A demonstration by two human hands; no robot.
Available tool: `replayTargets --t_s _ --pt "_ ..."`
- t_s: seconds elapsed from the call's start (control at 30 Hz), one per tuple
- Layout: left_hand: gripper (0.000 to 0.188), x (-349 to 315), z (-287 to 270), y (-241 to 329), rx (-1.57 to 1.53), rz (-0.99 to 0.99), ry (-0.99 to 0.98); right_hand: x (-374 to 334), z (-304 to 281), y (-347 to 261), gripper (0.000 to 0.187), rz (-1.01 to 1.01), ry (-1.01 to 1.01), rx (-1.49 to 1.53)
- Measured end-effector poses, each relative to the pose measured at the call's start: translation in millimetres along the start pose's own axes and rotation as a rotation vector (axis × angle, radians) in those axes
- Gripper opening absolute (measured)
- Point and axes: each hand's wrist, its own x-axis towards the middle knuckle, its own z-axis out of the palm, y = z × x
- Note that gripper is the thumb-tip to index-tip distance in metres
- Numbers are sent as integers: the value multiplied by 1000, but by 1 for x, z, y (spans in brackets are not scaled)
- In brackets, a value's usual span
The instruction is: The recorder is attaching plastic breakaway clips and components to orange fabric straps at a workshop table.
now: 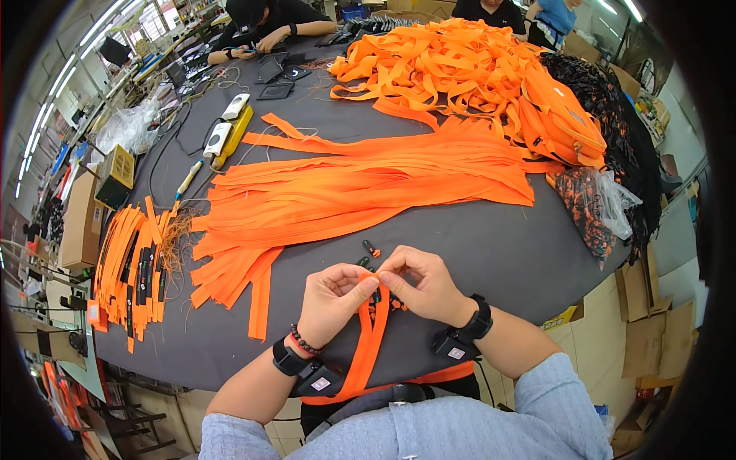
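My left hand (336, 297) and my right hand (423, 284) meet over the near part of the table. Both pinch the end of an orange strip that looks like zipper tape (365, 353), thumbs and forefingers almost touching. From the fingers the tape runs down over the table edge toward my lap. A small dark piece hangs at the fingertips, probably a zipper slider; the fingers partly cover it. Just beyond and under the hands lie several small black-and-orange pieces (372, 248). A wide bundle of long orange tapes (345, 184) is spread beyond my hands.
Shorter orange strips with black parts (142, 268) lie at left. A yellow-and-white power strip (230, 134) and cables are behind them. Far right hold an orange strap heap (445, 69), an orange bag (556, 115) and a clear bag of small parts (590, 211). Other people work across the table.
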Motion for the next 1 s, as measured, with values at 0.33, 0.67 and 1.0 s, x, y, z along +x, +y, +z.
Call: replayTargets --t_s 0.33,0.67,1.0 --pt "16 -6 9 6 221 -315 -245 11 -10 4 12 281 315 576" --pt "12 -11 -2 5 116 -593 -668 22 -69 -8 11 75 553 770" --pt "21 -9 8 26 319 -457 -553 15 -70 -9 15 173 180 1020"
